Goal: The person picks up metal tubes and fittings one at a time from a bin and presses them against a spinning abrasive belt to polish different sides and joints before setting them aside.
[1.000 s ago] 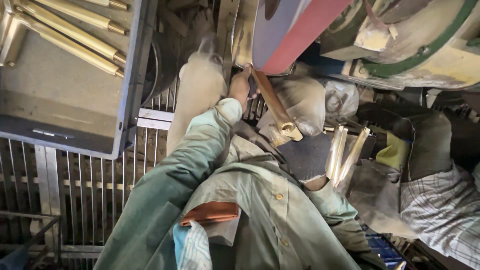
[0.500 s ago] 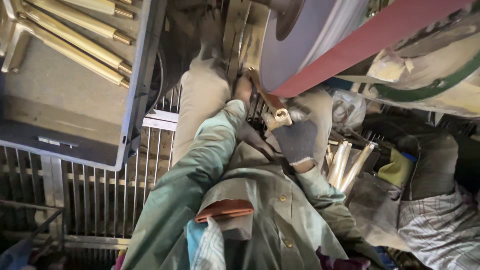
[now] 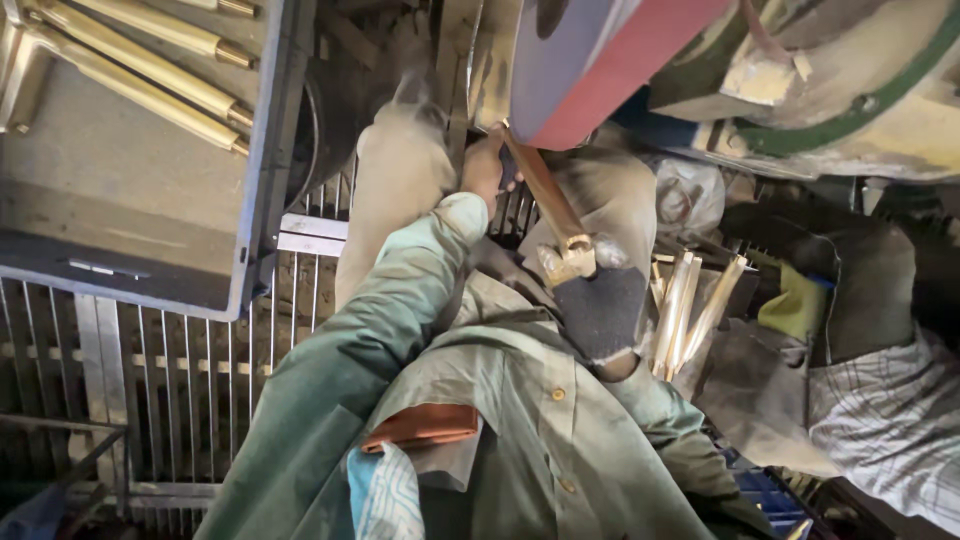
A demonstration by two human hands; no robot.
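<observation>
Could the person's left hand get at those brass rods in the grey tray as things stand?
Probably not right away: the left hand is gripping the brass piece at the red belt. The brass rods lie uncovered in the grey tray alongside.

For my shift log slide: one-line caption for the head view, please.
Both hands, bare left hand and gloved right hand, press a brass rod against a red sanding belt, beside a grey tray of brass rods.

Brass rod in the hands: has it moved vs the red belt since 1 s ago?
Yes. The brass rod has gone up the frame: its far end now reaches the red belt, pressed by the left hand and gloved right hand.
</observation>
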